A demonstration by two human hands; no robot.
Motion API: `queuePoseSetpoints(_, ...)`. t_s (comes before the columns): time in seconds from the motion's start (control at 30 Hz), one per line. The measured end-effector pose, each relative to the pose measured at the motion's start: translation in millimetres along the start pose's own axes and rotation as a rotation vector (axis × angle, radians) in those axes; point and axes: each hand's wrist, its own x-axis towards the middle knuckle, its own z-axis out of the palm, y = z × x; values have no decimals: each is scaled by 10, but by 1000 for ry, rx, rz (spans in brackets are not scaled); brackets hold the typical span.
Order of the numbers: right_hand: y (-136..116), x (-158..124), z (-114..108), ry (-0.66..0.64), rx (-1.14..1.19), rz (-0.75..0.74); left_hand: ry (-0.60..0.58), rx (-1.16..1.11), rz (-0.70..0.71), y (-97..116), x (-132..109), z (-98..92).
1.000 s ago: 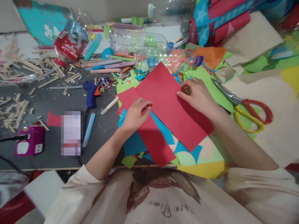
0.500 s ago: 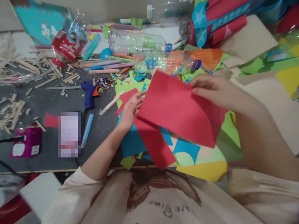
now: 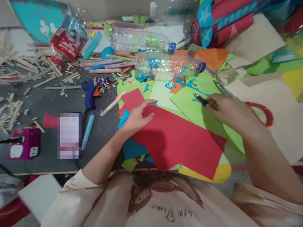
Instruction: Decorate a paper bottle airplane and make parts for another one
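A sheet of red paper (image 3: pixel 187 142) lies flat in front of me, over blue and green pieces. My left hand (image 3: pixel 140 118) rests on its upper left part with thumb and forefinger apart, holding nothing. To the right, my right hand (image 3: pixel 220 105) has its fingers closed around a dark pen (image 3: pixel 200 99), whose silvery end points up and left. Beneath that hand is green paper (image 3: pixel 189 104). Scissors with a red handle (image 3: pixel 266 115) lie behind the right hand, partly hidden by it.
Clear plastic bottles (image 3: pixel 142 41) lie at the back beside several markers (image 3: pixel 106 64). A blue glue gun (image 3: pixel 90 94), a phone (image 3: pixel 69 135) and a light blue marker (image 3: pixel 88 131) are on the left. A red and blue paper model (image 3: pixel 224 22) stands at back right.
The raised red sheet has come down flat onto the table. My right hand has let go of it and now holds the pen; my left hand has spread onto the sheet.
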Motion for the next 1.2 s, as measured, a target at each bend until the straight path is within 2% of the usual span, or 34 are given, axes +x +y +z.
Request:
queuePoseSetpoints(0.07,39,62,-18,59,13,-18,9,28,-1,3,1,-3)
queuePoseSetpoints(0.23,122,293,-163,444,0,-111,81,8,16,-27,18,-6)
queuePoseSetpoints(0.3,58,379,-236,518,3,-84,137,-10,29,-53,28,-4)
queuePoseSetpoints(0.37,-92,456,-292,505,35,-125,186,-13,33,-82,38,-1)
queuePoseSetpoints(0.47,-395,608,-310,473,97,-316,224,-37,28,-122,50,2)
queuePoseSetpoints(0.57,-635,868,-237,448,110,-460,250,-96,29,-157,63,3)
queuePoseSetpoints(0.7,-745,1261,-95,418,251,-501,283,-171,51,-189,79,2)
queuePoseSetpoints(0.77,-736,1341,-80,405,298,-481,292,-200,54,-200,83,2)
queuePoseSetpoints(0.83,-698,1292,-124,427,291,-480,293,-224,58,-214,86,5)
queuePoseSetpoints(1.0,-490,896,-270,545,192,-559,272,-292,9,-297,114,15)
queuePoseSetpoints(1.1,-343,757,-178,588,172,-707,276,-300,34,-341,136,8)
queuePoseSetpoints(1.2,-264,672,43,507,270,-854,285,-266,34,-333,130,-7)
